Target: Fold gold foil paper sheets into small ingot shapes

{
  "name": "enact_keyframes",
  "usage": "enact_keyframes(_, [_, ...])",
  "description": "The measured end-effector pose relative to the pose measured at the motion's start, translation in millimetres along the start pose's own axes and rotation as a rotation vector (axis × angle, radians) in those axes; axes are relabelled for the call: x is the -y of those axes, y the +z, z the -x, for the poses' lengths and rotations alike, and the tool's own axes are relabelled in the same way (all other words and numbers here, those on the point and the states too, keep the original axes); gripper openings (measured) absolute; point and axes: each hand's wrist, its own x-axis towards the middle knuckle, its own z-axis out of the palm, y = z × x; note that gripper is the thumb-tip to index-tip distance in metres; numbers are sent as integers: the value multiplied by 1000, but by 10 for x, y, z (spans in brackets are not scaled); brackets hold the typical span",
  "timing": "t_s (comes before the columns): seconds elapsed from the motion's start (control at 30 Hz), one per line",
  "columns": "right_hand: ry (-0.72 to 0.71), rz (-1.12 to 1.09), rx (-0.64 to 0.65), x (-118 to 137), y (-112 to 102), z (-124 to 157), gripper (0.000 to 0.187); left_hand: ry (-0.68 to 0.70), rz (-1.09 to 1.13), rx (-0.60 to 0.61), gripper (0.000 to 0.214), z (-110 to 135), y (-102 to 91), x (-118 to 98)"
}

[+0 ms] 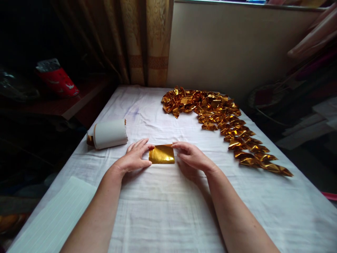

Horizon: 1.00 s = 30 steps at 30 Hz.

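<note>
A small rectangle of shiny gold foil paper (163, 154) lies flat on the white cloth between my hands, with a crease near its left side and a narrow darker strip along its top edge. My left hand (135, 154) rests at its left edge, fingers spread, thumb at the lower corner and index finger at the upper one. At the top right corner, the fingertips of my right hand (191, 154) hold the paper's edge; the other fingers are loosely bent and the thumb is partly hidden. Many folded gold foil pieces (210, 105) curve across the back and right of the table.
A white paper roll (110, 134) with gold showing at its end lies left of my hands. A pale striped sheet (56, 214) is at the front left. White cloth (163, 211) covers the table. A red container (59, 80) stands on a side shelf; a curtain (134, 42) hangs behind.
</note>
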Motion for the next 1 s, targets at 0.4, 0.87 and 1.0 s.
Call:
enact_keyframes(0.4, [-74, 544, 94, 559, 580, 651, 60, -2, -55, 94, 72, 75, 21, -215])
enact_keyframes(0.87, [3, 624, 158, 555, 592, 771, 67, 157, -197, -117, 70, 740, 746, -545])
enact_keyframes(1.0, [34, 656, 112, 492, 501, 908, 64, 149, -201, -182, 69, 719, 776, -555])
